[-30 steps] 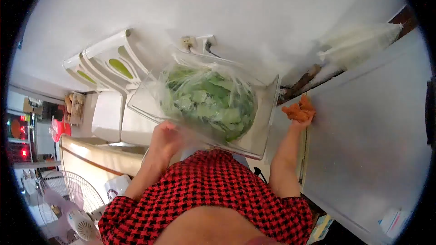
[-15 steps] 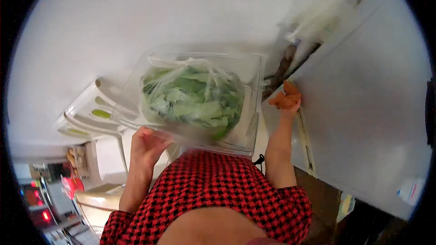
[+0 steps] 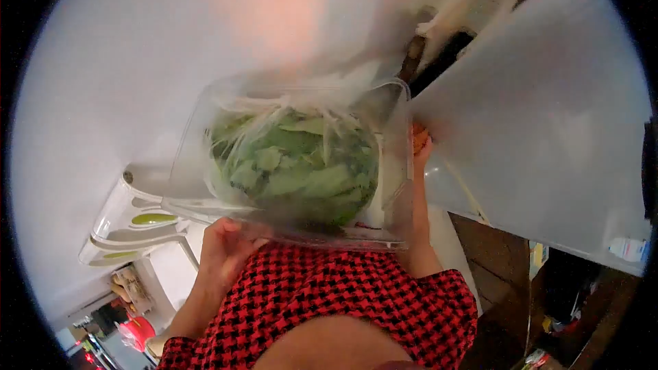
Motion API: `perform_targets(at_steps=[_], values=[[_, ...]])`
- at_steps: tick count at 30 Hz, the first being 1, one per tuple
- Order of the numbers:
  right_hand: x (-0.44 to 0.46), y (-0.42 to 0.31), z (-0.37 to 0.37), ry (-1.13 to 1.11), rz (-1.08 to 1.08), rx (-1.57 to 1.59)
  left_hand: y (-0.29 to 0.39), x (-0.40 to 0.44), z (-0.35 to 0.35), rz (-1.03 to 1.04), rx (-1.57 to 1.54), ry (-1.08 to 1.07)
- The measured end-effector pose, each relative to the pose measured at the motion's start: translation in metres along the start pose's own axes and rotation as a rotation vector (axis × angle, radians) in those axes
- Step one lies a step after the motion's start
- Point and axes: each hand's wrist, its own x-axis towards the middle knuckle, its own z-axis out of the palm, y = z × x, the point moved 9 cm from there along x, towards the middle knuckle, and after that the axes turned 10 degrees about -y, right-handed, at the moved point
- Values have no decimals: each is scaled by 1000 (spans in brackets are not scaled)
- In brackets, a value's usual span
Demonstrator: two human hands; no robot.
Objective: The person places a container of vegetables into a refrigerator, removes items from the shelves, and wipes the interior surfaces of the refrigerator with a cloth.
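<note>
A clear plastic bin (image 3: 394,195) is held against my front at the middle of the view. Inside it lies a tied transparent bag of green leafy vegetables (image 3: 295,164). My left hand (image 3: 229,243) grips the bin's near left edge, with the fingers closed on the rim. Beyond the bin's right side, my right hand (image 3: 425,147) is closed on an orange-brown cloth (image 3: 419,137), which the bin partly hides. That hand is beside the edge of a large grey door panel (image 3: 534,130).
White holders with green oval marks (image 3: 133,223) are at the left, by the wall. A red container (image 3: 139,332) is at the lower left. A pale plastic bag (image 3: 473,0) hangs at the upper right. Dark shelves with items (image 3: 569,301) show below the door panel.
The view has turned right and the bin now overlaps my right forearm. The door panel has swung, uncovering more of the dark space below it. Both hands keep their hold.
</note>
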Motion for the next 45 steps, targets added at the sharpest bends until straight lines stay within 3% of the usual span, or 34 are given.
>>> perform_targets(at_steps=[1,4,5,9,12,14,15,21,32,42,45], values=[[-13,1,8,-35,23,-3,-11,3,-3,-85,-220,-63],[-43,9,22,-104,87,-22,-13,1,13,-129,-312,-210],[-51,9,24,-116,103,-25,-7,4,4,-36,-229,-152],[-76,14,24,-139,143,-52,-6,-9,11,2,-157,-131],[-91,23,26,-165,173,-78,-10,-12,-16,-17,-233,-137],[-97,27,28,-178,189,-87,-4,-13,-18,8,-118,-139],[-102,29,28,-184,192,-93,-1,-17,-6,15,-152,-248],[-150,32,11,-145,195,-129,12,-22,-12,-61,-116,-243],[-260,-7,-57,142,68,-181,36,1,-25,-151,73,-364],[-356,-51,-128,511,-199,-88,31,42,19,-282,189,-368],[-385,-63,-157,639,-304,-34,29,67,43,-308,220,-459]])
